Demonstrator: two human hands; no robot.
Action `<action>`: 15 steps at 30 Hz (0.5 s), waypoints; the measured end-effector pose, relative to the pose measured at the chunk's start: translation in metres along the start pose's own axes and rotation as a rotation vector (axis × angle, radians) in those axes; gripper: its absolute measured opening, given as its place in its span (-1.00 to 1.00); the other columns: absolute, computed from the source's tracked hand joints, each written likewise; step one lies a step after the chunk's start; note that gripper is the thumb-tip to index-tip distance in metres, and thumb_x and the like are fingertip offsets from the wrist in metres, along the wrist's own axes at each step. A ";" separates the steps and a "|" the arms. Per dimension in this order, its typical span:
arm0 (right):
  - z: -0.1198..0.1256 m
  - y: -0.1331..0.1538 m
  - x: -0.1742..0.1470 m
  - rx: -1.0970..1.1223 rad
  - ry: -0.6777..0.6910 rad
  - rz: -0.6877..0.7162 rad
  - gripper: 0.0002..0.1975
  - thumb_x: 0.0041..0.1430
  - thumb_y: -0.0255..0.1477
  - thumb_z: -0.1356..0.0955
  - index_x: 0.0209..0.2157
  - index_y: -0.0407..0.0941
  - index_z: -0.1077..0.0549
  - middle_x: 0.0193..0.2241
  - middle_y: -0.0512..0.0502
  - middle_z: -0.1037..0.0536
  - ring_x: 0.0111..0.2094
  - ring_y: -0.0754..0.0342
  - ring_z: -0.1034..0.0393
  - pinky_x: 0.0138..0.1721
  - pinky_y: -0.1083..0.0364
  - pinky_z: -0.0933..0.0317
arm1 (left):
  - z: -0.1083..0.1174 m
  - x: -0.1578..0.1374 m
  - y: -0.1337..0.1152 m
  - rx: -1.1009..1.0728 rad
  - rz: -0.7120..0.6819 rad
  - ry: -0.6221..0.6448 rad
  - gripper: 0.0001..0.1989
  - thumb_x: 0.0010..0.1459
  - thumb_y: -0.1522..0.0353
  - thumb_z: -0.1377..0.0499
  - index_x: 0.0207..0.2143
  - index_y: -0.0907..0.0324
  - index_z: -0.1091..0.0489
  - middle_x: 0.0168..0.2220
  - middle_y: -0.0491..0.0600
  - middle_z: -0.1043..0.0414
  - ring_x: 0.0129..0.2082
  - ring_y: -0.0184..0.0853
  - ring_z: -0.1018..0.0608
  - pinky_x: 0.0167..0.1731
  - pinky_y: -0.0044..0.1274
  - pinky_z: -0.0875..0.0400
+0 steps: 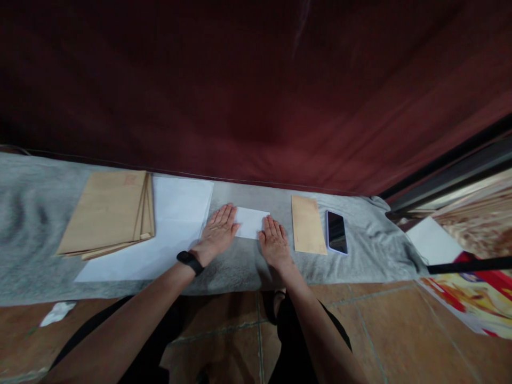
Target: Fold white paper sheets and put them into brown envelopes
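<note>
A small white rectangle of paper [250,223], which looks folded, lies flat on the grey cloth in front of me. My left hand [219,228] rests flat on its left end with the fingers stretched out. On its right end lies my right hand [274,240], also flat, fingers extended forward. To the right of that hand is a single brown envelope [309,225]. Large white paper sheets [176,213] lie left of my left hand, partly covered by a stack of brown envelopes [110,210].
A phone [336,232] lies right of the single envelope. The grey cloth [360,266] covers a long narrow surface against a dark red wall [240,106]. A colourful box [476,298] and a dark metal frame [452,170] stand at the right. White tissue [57,313] lies on the tiled floor.
</note>
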State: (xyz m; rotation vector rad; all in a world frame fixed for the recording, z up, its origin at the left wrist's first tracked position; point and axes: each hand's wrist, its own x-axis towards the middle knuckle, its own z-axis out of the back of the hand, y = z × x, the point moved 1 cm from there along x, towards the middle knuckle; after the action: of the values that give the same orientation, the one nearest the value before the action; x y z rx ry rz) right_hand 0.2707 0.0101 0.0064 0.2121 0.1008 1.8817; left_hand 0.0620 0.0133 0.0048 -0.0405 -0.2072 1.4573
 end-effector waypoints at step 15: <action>0.004 -0.004 -0.002 -0.038 0.006 -0.020 -0.44 0.47 -0.32 -0.14 0.40 -0.20 -0.09 0.41 -0.15 -0.07 0.40 -0.09 -0.03 0.39 -0.10 0.13 | 0.011 -0.010 -0.002 0.046 0.101 -0.088 -0.37 0.38 0.28 0.16 0.37 0.53 -0.04 0.41 0.31 -0.02 0.44 -0.06 -0.07 0.40 -0.23 0.04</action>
State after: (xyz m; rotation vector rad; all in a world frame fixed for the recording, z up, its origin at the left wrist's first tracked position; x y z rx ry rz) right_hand 0.2758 0.0089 0.0097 0.1791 0.0711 1.8625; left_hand 0.0613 0.0020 0.0143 0.0511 -0.2459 1.5651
